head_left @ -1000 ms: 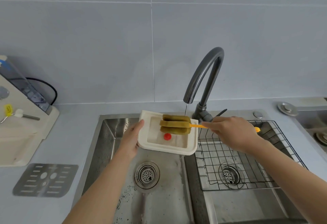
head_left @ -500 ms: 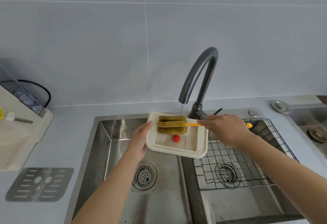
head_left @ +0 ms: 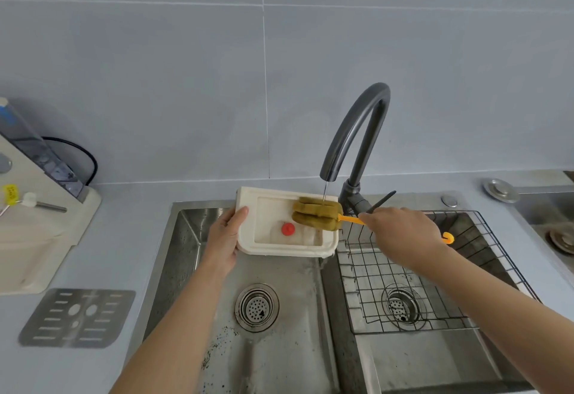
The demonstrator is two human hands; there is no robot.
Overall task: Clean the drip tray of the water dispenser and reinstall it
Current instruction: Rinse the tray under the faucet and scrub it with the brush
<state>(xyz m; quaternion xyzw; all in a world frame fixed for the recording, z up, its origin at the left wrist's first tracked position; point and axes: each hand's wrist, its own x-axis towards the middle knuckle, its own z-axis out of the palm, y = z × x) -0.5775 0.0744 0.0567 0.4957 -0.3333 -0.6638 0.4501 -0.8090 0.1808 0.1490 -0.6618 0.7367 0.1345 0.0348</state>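
Note:
The white drip tray (head_left: 248, 232) is held over the left sink basin, my left hand (head_left: 225, 238) gripping its left edge. A small red float (head_left: 288, 229) sits inside it. My right hand (head_left: 400, 235) grips the orange handle of a sponge brush, whose olive sponge head (head_left: 316, 213) rests on the tray's far right corner. A thin stream of water runs from the dark faucet (head_left: 357, 132) onto the sponge. The water dispenser (head_left: 37, 213) stands on the counter at far left. Its metal grille (head_left: 76, 317) lies flat in front of it.
A double steel sink has a drain (head_left: 256, 307) in the left basin and a wire rack (head_left: 413, 272) in the right basin. The faucet lever (head_left: 380, 201) points toward my right hand. A round metal cap (head_left: 500, 190) lies on the counter at right.
The sponge head has slid from the tray's middle toward its far right corner under the stream. The tray has levelled a little in my left hand.

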